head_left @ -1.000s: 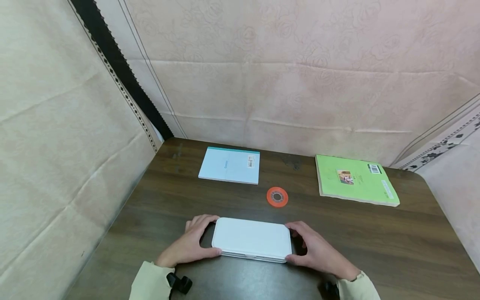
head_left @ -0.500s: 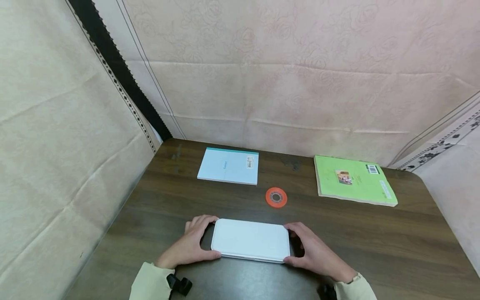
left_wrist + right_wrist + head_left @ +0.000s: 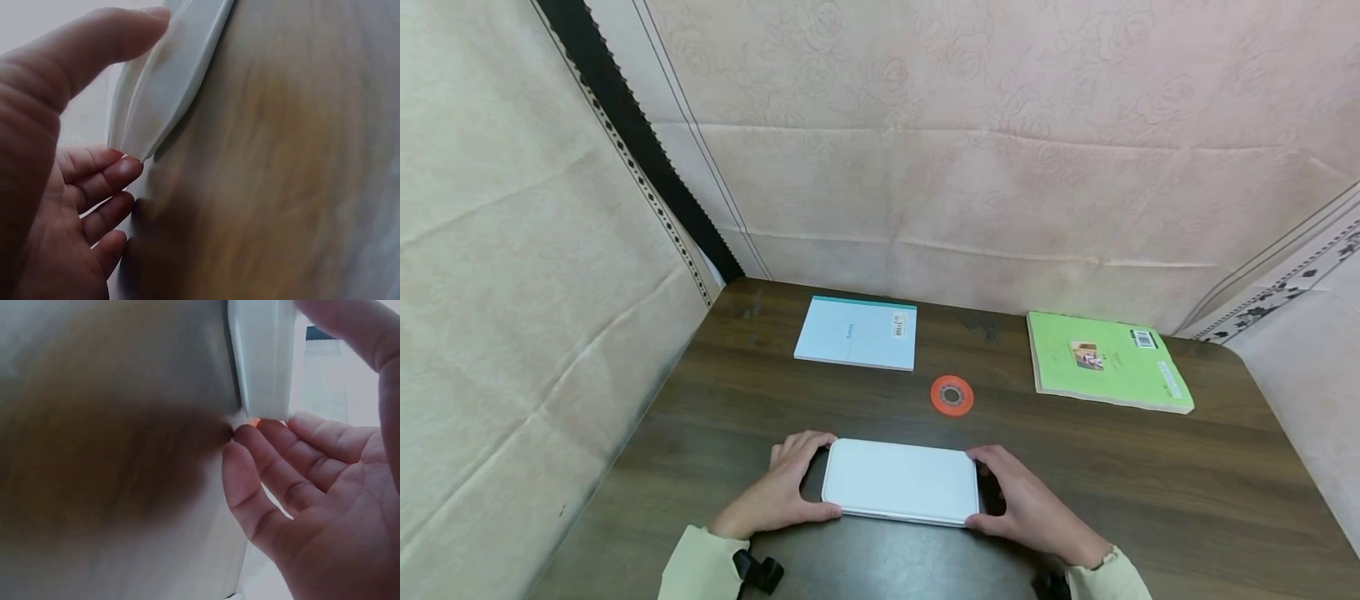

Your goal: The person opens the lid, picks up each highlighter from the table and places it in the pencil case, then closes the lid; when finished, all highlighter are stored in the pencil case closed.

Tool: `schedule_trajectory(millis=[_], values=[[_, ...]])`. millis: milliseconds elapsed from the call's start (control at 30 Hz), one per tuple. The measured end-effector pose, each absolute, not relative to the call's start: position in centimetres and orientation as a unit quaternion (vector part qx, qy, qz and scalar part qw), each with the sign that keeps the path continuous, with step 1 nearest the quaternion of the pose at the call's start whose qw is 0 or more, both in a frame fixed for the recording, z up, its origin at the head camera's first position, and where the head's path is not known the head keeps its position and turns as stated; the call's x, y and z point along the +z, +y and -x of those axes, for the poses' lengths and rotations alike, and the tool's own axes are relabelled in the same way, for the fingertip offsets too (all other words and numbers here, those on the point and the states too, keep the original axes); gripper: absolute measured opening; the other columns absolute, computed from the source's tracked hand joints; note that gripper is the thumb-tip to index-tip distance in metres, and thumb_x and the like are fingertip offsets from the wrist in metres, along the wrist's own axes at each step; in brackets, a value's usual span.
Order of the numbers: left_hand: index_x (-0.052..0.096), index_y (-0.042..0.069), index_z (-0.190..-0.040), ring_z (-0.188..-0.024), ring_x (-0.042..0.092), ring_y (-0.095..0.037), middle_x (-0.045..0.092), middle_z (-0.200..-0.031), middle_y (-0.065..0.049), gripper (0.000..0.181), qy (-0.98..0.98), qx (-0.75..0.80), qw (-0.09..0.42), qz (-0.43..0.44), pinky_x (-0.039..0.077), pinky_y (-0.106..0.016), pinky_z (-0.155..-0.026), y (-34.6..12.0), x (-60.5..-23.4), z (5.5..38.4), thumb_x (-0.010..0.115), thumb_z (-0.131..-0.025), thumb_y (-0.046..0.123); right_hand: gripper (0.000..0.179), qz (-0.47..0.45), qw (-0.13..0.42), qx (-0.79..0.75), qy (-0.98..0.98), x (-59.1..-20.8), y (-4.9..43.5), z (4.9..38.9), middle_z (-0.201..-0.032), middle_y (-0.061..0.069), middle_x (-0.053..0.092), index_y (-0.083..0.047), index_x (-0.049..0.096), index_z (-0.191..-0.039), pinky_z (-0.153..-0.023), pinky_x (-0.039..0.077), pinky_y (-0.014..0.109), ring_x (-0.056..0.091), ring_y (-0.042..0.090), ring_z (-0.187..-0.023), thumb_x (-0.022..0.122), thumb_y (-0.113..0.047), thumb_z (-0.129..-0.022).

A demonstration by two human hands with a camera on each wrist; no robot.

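A flat white case (image 3: 901, 482) with rounded corners lies on the brown wooden table near its front. My left hand (image 3: 782, 487) holds the left end, thumb at the near corner and fingertips at the far corner. At the right end, my right hand (image 3: 1026, 504) grips it the same way. The left wrist view shows the case's side (image 3: 172, 81) between thumb and fingers, with a seam along it. In the right wrist view the case's end (image 3: 265, 362) meets the fingertips, and the thumb is partly cut off. What the case contains is hidden.
Beyond the case lies an orange ring-shaped disc (image 3: 952, 396) with a grey centre. A light blue booklet (image 3: 857, 333) is at the back left, a green book (image 3: 1108, 362) at the back right. Pale fabric (image 3: 962, 167) hangs behind the wooden table (image 3: 700, 450).
The layered gap along the case's near side has narrowed, and its top sits flatter. Both hands keep their places at its ends. The whole view has shifted very slightly.
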State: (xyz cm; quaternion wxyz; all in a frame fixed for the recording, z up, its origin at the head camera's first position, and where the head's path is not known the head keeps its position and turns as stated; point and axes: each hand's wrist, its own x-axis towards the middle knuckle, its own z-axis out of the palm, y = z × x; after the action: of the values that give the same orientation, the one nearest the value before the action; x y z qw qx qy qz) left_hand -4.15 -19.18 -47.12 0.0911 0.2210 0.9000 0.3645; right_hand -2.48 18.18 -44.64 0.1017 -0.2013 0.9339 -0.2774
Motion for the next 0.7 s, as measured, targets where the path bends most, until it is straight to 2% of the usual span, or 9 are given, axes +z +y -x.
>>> schedule_trajectory(millis=[300, 567, 700], values=[[0.043, 0.022, -0.142, -0.126, 0.040, -0.021, 0.047, -0.137, 0.005, 0.089, 0.901, 0.364, 0.094, -0.219, 0.027, -0.046, -0.096, -19.2, -47.2, 4.2, 0.080, -0.070, 0.061, 0.077, 0.195, 0.102, -0.272, 0.937, -44.7, 18.1, 2.4, -0.127, -0.005, 0.053, -0.014, 0.050, -0.136, -0.093, 0.050, 0.038, 0.055, 0.010, -0.110, 0.084, -0.041, -0.073], [0.043, 0.021, -0.144, -0.129, 0.039, -0.023, 0.047, -0.139, 0.004, 0.090, 0.903, 0.361, 0.096, -0.212, 0.027, -0.050, -0.098, -19.2, -47.0, 4.1, 0.078, -0.071, 0.063, 0.075, 0.194, 0.094, -0.269, 0.938, -44.5, 18.3, 2.2, -0.129, -0.006, 0.054, -0.015, 0.051, -0.137, -0.096, 0.049, 0.040, 0.054, 0.012, -0.115, 0.081, -0.047, -0.076], [0.044, 0.015, -0.145, -0.132, 0.038, -0.028, 0.047, -0.142, -0.001, 0.088, 0.918, 0.337, 0.064, -0.201, 0.027, -0.054, -0.100, -19.2, -46.0, 4.2, 0.076, -0.076, 0.060, 0.073, 0.181, 0.080, -0.260, 0.945, -43.4, 18.8, 2.1, -0.132, -0.002, 0.055, -0.014, 0.052, -0.139, -0.097, 0.049, 0.044, 0.053, 0.015, -0.120, 0.078, -0.048, -0.080]])
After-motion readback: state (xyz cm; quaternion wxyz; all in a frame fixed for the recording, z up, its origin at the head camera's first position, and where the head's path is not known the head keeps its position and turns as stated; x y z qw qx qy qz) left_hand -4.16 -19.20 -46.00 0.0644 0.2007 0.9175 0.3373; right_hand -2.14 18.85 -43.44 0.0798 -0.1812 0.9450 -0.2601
